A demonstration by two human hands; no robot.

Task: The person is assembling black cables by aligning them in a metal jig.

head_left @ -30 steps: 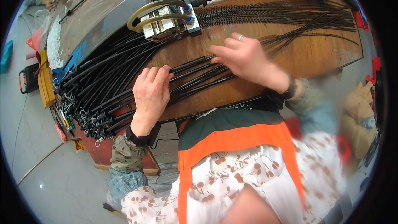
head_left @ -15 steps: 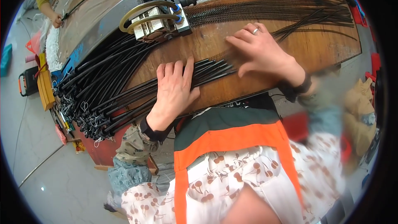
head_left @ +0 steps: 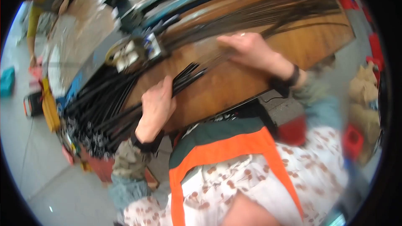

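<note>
A thick bundle of long black rods (head_left: pixel 104 104) lies slanted over the left end of a wooden workbench (head_left: pixel 234 83). My left hand (head_left: pixel 157 106) sits on the bundle's near end, fingers together and curled over a few rods that stick out past the fingertips. My right hand (head_left: pixel 251 50), with a ring, rests farther back on a fan of thin dark rods (head_left: pixel 276 14) that runs to the bench's far right. The picture is blurred, so I cannot make out the right fingers' grip.
A metal fixture with a yellowish loop (head_left: pixel 134 52) stands at the back of the bench. Another person in a yellow-green top (head_left: pixel 46 0) bends over a grey table at upper left. A small orange-and-black device (head_left: pixel 31 102) and brown sacks (head_left: pixel 368 88) are on the floor.
My left hand slid along the bundle and closed its spread fingers over a few rods. The right hand moved farther right along the thin rods. The view swung and blurred.
</note>
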